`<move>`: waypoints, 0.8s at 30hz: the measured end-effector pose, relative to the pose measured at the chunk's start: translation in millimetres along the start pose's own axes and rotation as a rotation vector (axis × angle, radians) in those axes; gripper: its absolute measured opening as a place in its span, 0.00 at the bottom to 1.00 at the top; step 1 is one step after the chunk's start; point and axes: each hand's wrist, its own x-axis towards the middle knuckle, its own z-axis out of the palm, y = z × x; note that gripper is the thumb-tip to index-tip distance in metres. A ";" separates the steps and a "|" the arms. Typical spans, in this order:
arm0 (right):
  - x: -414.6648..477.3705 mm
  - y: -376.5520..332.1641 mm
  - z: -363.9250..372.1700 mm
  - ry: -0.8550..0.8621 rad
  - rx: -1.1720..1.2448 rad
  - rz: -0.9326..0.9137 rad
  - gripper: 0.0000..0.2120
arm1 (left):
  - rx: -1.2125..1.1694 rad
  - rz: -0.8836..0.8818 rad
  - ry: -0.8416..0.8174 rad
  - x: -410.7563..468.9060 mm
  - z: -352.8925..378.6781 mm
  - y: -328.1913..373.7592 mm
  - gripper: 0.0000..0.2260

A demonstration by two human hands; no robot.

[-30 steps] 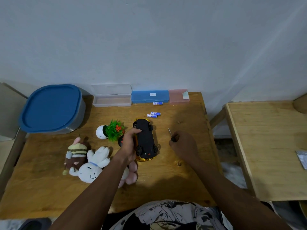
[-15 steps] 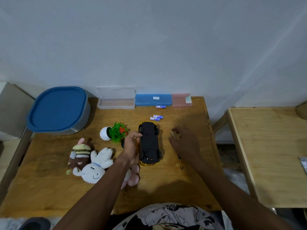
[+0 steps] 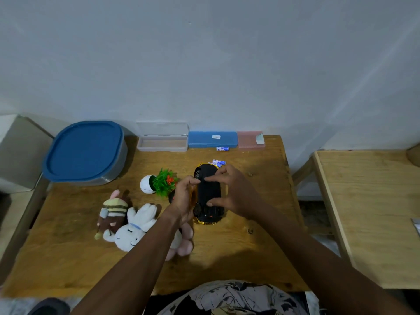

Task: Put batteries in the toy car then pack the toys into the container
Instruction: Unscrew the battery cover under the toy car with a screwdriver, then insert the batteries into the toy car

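The toy car [image 3: 208, 196] lies upside down on the wooden table [image 3: 227, 258], black underside up, gold body below. My left hand [image 3: 184, 201] grips its left side. My right hand [image 3: 234, 192] rests on its right side, with thumb and fingers touching the underside. Two blue-and-white batteries [image 3: 218, 162] lie just beyond the car, and one more battery [image 3: 222, 148] lies by the blue case. A grey container with a blue lid [image 3: 84, 151] stands shut at the back left. A striped plush [image 3: 112, 212], a white bunny plush [image 3: 134, 228] and a pink plush [image 3: 184, 242] lie to the left.
A white pot with a green plant [image 3: 159, 184] lies on its side left of the car. An open clear case [image 3: 162, 138], a blue case [image 3: 212, 139] and a pink case [image 3: 250, 139] line the back edge. A second wooden table [image 3: 372, 212] stands to the right.
My right hand let go of the small screwdriver and moved left onto the car's underside. My left hand kept its hold on the car.
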 end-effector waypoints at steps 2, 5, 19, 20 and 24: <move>3.4 -1.5 -2.3 0.002 0.011 0.002 0.30 | 0.043 -0.006 -0.017 1.2 1.2 -0.1 0.18; 6.0 -2.7 -4.3 0.023 -0.013 -0.031 0.23 | 0.038 0.001 -0.039 3.8 3.3 1.7 0.19; 34.3 18.6 -22.5 -0.032 0.089 0.419 0.10 | -0.078 0.046 0.061 3.6 -35.2 18.4 0.17; 37.9 20.7 -17.9 -0.100 0.054 0.429 0.10 | -0.074 0.050 0.066 4.0 -36.5 18.5 0.18; 45.7 25.3 9.4 -0.182 0.055 0.438 0.10 | -0.105 0.034 0.097 3.4 -37.4 17.5 0.23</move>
